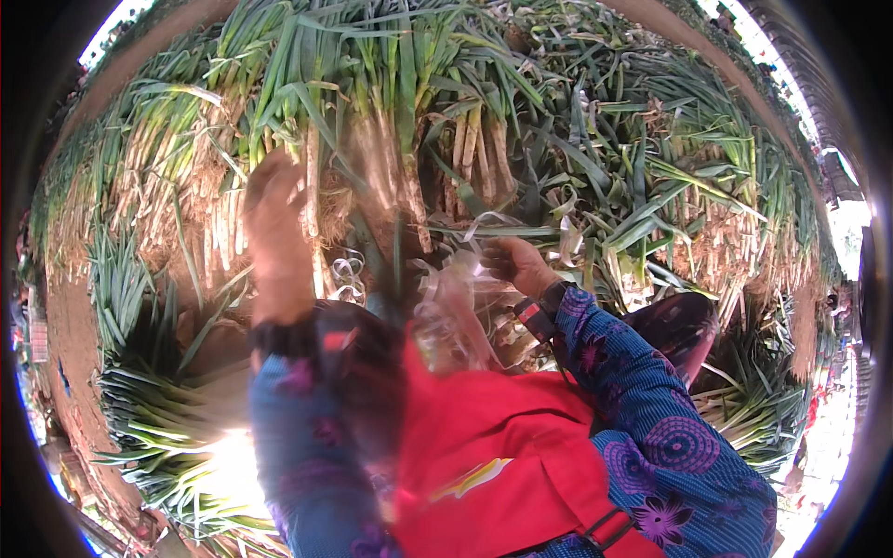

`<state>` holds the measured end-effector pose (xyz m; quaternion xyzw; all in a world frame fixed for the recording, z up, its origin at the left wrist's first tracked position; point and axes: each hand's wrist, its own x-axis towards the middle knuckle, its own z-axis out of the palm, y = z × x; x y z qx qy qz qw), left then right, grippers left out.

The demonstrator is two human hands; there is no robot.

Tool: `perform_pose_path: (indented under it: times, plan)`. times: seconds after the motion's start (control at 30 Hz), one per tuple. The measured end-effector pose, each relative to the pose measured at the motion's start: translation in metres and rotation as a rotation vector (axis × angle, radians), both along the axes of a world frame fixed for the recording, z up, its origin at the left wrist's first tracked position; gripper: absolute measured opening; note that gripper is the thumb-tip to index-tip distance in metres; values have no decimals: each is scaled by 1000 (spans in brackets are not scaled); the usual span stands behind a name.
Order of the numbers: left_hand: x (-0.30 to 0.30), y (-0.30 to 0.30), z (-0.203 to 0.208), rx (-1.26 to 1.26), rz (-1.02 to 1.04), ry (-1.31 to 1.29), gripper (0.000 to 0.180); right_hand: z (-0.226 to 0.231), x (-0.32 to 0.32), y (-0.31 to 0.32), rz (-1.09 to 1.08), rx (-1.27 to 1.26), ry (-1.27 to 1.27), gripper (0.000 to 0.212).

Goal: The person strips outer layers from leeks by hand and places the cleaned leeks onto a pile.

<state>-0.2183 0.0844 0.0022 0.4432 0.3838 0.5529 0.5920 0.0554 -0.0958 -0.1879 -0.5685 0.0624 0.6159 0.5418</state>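
My left hand (277,228) is raised at the near edge of a heap of leeks (386,167), beside their pale stems. Motion smears its fingers, so their grip does not show. My right hand (523,268) hovers over my lap with its fingers loosely bent and apart, and I see nothing held in it. Thin, clear plastic strips (456,312) lie bunched just left of it. A whitish ribbon-like strip (498,221) curls beyond its fingertips. Another loose strip (348,272) lies between my hands, near the stem ends.
More leeks (205,139) are piled at the far left, and others (716,214) at the right. A bundle (177,442) lies close by my left forearm. My red apron (502,456) covers my lap. Bare brown ground (79,344) runs along the left side.
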Motion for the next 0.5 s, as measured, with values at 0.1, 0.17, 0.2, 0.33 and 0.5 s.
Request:
perform_pose_path:
  times: [0.1, 0.17, 0.2, 0.33, 0.5]
  plan:
    - [56, 15, -19, -249, 70, -93, 22, 0, -7, 21, 87, 69, -20, 25]
    - [71, 21, -32, -344, 139, -42, 20, 5, -17, 48, 105, 96, -12, 23]
    - [77, 24, -36, -351, 137, -40, 20, 5, -17, 56, 104, 121, -19, 20]
    - [84, 33, -35, -271, 170, -51, 14, -9, -13, 109, 181, 172, -75, 20]
    - [78, 33, -38, -266, 162, -11, 13, -57, -11, 160, 126, 105, -178, 26]
